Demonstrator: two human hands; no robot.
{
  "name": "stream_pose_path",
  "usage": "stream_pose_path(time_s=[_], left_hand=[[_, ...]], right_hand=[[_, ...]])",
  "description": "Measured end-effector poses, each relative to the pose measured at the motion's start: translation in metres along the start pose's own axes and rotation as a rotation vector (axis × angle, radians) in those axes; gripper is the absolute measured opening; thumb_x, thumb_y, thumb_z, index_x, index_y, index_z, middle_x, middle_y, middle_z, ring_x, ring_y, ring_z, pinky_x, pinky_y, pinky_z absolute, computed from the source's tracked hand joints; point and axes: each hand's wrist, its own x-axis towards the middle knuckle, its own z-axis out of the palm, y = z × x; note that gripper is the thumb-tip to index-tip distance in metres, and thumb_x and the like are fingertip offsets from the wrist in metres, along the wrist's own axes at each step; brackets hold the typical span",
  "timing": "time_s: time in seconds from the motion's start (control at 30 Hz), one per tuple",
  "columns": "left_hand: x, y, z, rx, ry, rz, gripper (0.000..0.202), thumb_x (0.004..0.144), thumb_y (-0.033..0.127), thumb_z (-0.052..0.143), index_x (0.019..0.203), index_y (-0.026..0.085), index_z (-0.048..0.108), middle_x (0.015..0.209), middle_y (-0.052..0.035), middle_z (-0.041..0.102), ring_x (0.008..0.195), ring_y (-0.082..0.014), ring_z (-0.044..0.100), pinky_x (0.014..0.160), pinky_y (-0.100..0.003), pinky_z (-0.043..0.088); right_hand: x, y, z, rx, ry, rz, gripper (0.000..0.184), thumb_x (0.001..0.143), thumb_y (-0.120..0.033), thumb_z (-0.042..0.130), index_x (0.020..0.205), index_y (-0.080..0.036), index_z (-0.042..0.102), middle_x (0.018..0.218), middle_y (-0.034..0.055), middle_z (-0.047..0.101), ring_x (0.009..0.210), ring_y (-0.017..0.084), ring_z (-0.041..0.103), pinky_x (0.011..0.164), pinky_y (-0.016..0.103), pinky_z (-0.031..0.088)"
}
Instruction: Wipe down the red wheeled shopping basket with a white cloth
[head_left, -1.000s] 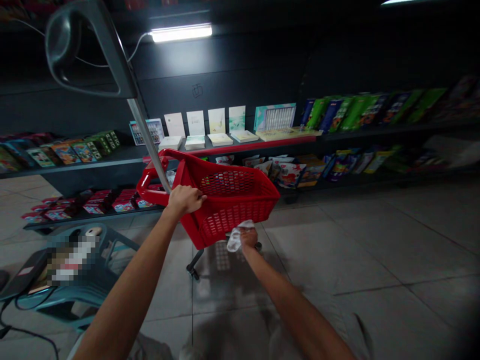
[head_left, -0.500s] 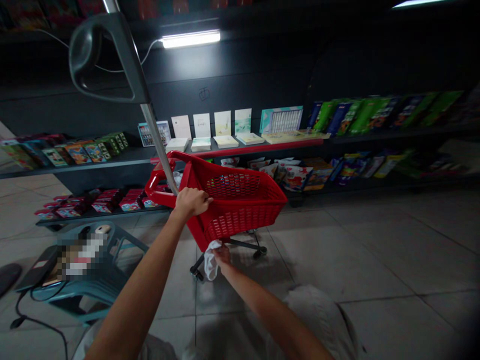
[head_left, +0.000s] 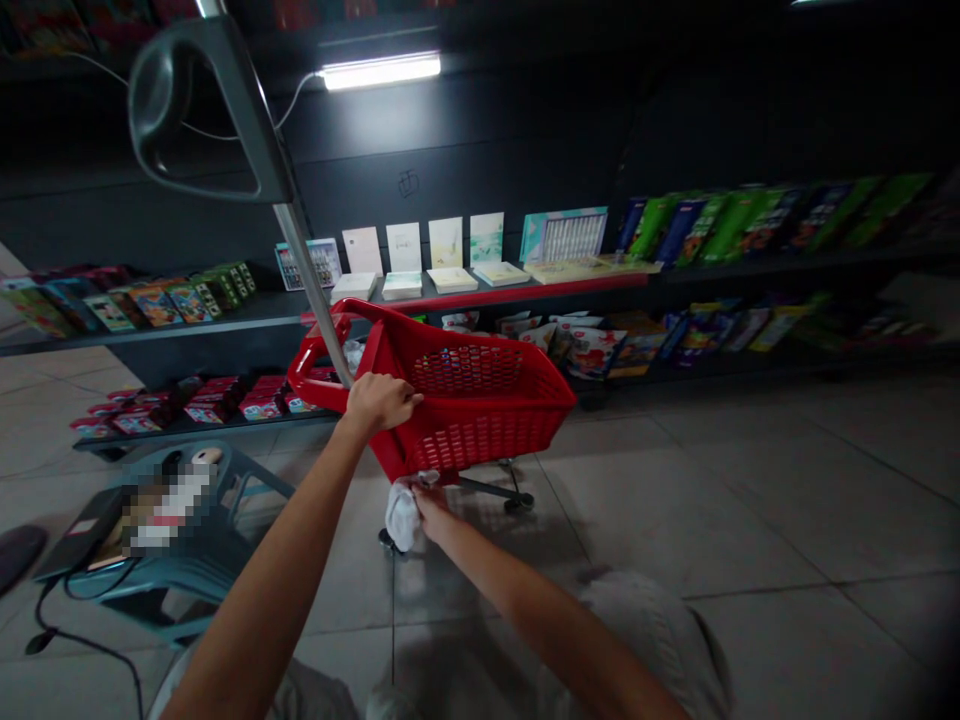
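Observation:
A red plastic shopping basket (head_left: 480, 405) on a wheeled frame stands tilted on the tiled floor in the middle of the view. My left hand (head_left: 379, 400) is closed over its near rim, beside the metal pole of its grey pull handle (head_left: 202, 110). Lower down, my right hand (head_left: 429, 500) presses a crumpled white cloth (head_left: 403, 512) against the basket's near bottom corner, fingers closed on the cloth. The basket's inside looks bare.
Dark shelves (head_left: 225, 315) with cards, books and coloured packets run along the back wall under a tube light. A blue-green plastic stool (head_left: 187, 560) with items and cables sits at the lower left. Grey floor tiles (head_left: 750, 500) stretch to the right.
My right hand with the cloth has slid left along the basket's underside, from its middle to the near bottom corner. My left hand has kept its grip on the rim.

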Motion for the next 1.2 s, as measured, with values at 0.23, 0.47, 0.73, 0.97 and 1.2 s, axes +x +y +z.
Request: stream_pose_path(time_s=[0.23, 0.47, 0.73, 0.97, 1.2], left_hand=[[-0.004, -0.010, 0.004, -0.025, 0.030, -0.019, 0.062, 0.096, 0.063, 0.029, 0.104, 0.027, 0.079, 0.099, -0.0117, 0.078, 0.099, -0.0285, 0.072, 0.085, -0.036, 0.047], [-0.002, -0.006, 0.014, -0.035, 0.119, -0.092, 0.086, 0.099, 0.066, 0.011, 0.095, 0.017, 0.081, 0.097, -0.0188, 0.077, 0.096, -0.0303, 0.072, 0.084, -0.038, 0.045], [0.005, -0.014, 0.023, 0.014, 0.156, -0.073, 0.087, 0.097, 0.071, 0.014, 0.092, 0.016, 0.081, 0.088, -0.0195, 0.076, 0.088, -0.0304, 0.072, 0.073, -0.035, 0.041], [0.016, -0.036, 0.032, 0.051, 0.191, -0.040, 0.078, 0.098, 0.068, 0.019, 0.089, 0.022, 0.081, 0.083, -0.0147, 0.076, 0.081, -0.0281, 0.071, 0.069, -0.034, 0.038], [0.020, -0.062, 0.045, -0.010, 0.460, 0.051, 0.055, 0.098, 0.057, 0.038, 0.074, 0.026, 0.077, 0.086, -0.0066, 0.075, 0.101, -0.0230, 0.064, 0.105, -0.041, 0.036]], right_hand=[[-0.004, -0.091, -0.025, 0.024, 0.082, 0.018, 0.033, 0.065, -0.042, 0.069, 0.089, -0.021, 0.062, 0.073, -0.0006, 0.067, 0.062, 0.016, 0.062, 0.056, 0.026, 0.048], [-0.042, -0.234, -0.090, -0.450, 0.208, -0.638, 0.036, 0.076, -0.040, 0.065, 0.103, -0.017, 0.068, 0.091, 0.0044, 0.069, 0.082, 0.019, 0.061, 0.074, 0.029, 0.049], [-0.017, -0.253, -0.153, -1.203, -0.069, -1.064, 0.032, 0.092, -0.029, 0.053, 0.120, -0.018, 0.064, 0.123, 0.0124, 0.066, 0.115, 0.026, 0.058, 0.104, 0.042, 0.044], [-0.031, -0.268, -0.164, -1.534, 0.101, -0.979, 0.030, 0.093, -0.021, 0.053, 0.119, -0.020, 0.067, 0.124, 0.0086, 0.070, 0.114, 0.025, 0.055, 0.093, 0.037, 0.038], [-0.032, -0.273, -0.172, -1.661, 0.270, -0.800, 0.029, 0.097, -0.031, 0.052, 0.119, -0.020, 0.066, 0.109, 0.0098, 0.072, 0.104, 0.026, 0.052, 0.084, 0.034, 0.034]])
